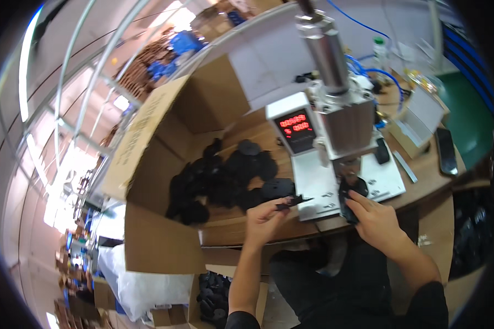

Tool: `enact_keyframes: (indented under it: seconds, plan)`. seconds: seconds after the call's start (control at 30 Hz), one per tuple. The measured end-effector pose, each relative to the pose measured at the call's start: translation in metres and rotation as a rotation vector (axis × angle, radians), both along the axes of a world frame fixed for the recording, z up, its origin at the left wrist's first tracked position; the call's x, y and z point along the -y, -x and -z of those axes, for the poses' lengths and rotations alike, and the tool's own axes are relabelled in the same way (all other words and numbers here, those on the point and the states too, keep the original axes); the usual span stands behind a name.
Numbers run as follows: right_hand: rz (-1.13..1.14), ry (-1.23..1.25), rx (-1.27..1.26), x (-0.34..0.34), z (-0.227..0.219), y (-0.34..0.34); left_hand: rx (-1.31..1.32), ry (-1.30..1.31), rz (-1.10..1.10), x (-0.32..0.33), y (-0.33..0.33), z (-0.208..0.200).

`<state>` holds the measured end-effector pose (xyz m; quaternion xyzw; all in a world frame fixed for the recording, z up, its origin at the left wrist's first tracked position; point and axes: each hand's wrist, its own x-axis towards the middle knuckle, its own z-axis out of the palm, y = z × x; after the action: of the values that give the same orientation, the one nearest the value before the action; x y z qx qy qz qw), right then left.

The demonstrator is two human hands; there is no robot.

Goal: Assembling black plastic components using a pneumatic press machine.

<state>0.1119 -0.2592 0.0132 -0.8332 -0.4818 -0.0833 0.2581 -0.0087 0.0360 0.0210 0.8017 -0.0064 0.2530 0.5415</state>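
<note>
My left hand (264, 221) pinches a small flat black part (292, 202) with a thin pointed end, just left of the press's white base plate (307, 189). At the front of the press (348, 129), my right hand (377, 222) has its fingers closed on a dark, glossy black piece (346, 205) below the ram. The far end of that piece sits under the press head, and my fingers hide part of it. To the left, a pile of round black parts (225, 175) lies on the wooden table, beside a dark block-shaped piece (278, 188).
An open cardboard box (153, 203) stands around the pile's left side. The press carries a white control box (287, 107) with red digits. On the right are a phone (446, 151), a small metal strip (405, 166), a white-lined carton (422, 118), a bottle (379, 50) and blue air hoses (392, 74).
</note>
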Motion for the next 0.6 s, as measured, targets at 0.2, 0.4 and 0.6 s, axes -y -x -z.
enact_keyframes:
  seconds: [0.2,0.4,0.6]
  plan:
    - [0.013,-0.012,-0.022,-0.004,-0.001,-0.006,0.101,-0.271,-0.013,0.020,-0.005,-0.004]
    - [-0.026,-0.364,-0.290,0.031,-0.040,-0.029,0.450,-0.919,0.243,0.053,-0.026,-0.018]
    - [0.573,-0.657,-0.063,0.160,0.029,-0.040,0.512,-0.942,0.292,0.074,-0.080,0.011]
